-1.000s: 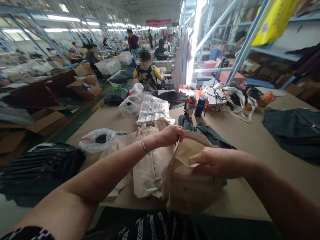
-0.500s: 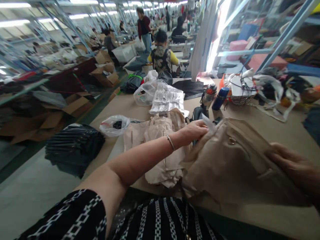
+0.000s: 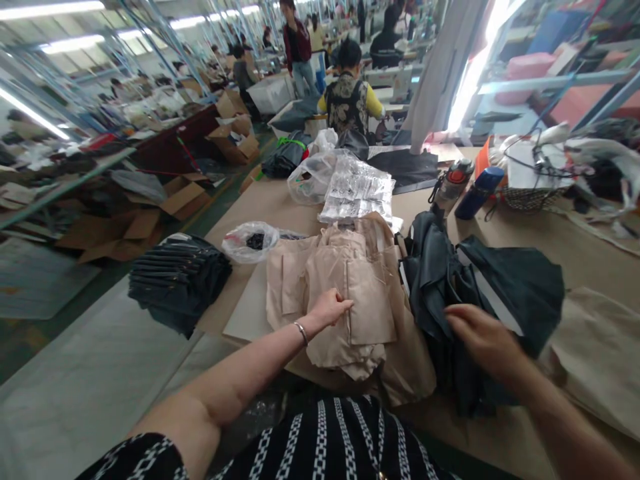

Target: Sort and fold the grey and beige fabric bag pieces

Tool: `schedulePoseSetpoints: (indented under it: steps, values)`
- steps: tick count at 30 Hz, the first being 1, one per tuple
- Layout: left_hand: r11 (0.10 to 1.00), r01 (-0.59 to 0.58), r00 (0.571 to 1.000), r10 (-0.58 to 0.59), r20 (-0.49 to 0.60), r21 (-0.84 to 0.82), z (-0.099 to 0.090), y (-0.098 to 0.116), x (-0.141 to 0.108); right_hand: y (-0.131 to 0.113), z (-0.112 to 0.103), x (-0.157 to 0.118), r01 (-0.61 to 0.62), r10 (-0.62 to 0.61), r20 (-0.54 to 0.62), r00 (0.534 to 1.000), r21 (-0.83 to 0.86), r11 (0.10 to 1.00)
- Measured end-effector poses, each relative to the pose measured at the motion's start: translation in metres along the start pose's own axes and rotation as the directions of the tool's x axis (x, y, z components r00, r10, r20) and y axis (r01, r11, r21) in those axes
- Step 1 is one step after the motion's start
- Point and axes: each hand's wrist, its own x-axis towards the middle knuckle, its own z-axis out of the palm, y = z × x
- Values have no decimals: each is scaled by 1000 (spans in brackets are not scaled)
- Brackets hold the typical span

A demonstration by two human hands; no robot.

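My left hand (image 3: 331, 308), with a bracelet at the wrist, is closed in a pinch over a stack of beige fabric pieces (image 3: 370, 293) in front of me. Its fingertips meet at the edge of a stitched pocket-like panel; whatever they hold is too small to make out. To the right, my right hand (image 3: 483, 337) is slightly blurred, its fingers extended and loosely bent against a heap of dark green-grey fabric pieces (image 3: 435, 273). Another beige fabric piece (image 3: 600, 347) lies flat on the table beyond my right forearm.
A folded dark stack (image 3: 175, 280) sits at the left. Farther back are a plastic bag (image 3: 250, 241), silver packets (image 3: 357, 190), a clear bottle (image 3: 453, 183) and a blue flask (image 3: 479, 193). A co-worker (image 3: 350, 93) sits beyond the table; open cartons (image 3: 120, 227) stand left.
The large beige piece that both hands held up at the right now lies on the table. My left hand has moved left onto the beige stack, my right hand inward to the uncovered dark fabric.
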Motion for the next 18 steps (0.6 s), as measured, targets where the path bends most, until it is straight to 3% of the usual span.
schedulePoseSetpoints:
  steps: [1, 3, 5, 7, 9, 12, 18]
  values:
    - [1000, -22, 997, 22, -75, 6, 3, -2, 2, -12, 34, 9, 58, -57, 131, 990, -2, 998]
    - [997, -77, 980, 79, -180, 20, 5, -5, 5, -32, 100, 27, 106, -100, 178, 979, -23, 994]
    - [993, -112, 971, 118, -206, 42, 4, -9, 4, -41, 149, 42, 87, -71, 125, 990, -130, 988]
    - [990, -133, 969, 141, -201, 51, 3, -12, 1, -35, 175, 55, -40, 41, 7, 999, -132, 990]
    - [989, -139, 973, 146, -177, 53, 3, -14, -4, -19, 180, 66, -208, 204, -76, 976, -43, 977]
    - [991, -121, 985, 127, -120, 57, 7, -12, -9, 7, 171, 77, -355, 356, -44, 933, 36, 934]
    - [992, -116, 989, 119, -84, 41, 10, -8, -11, 20, 165, 82, -308, 305, 51, 951, 48, 950]
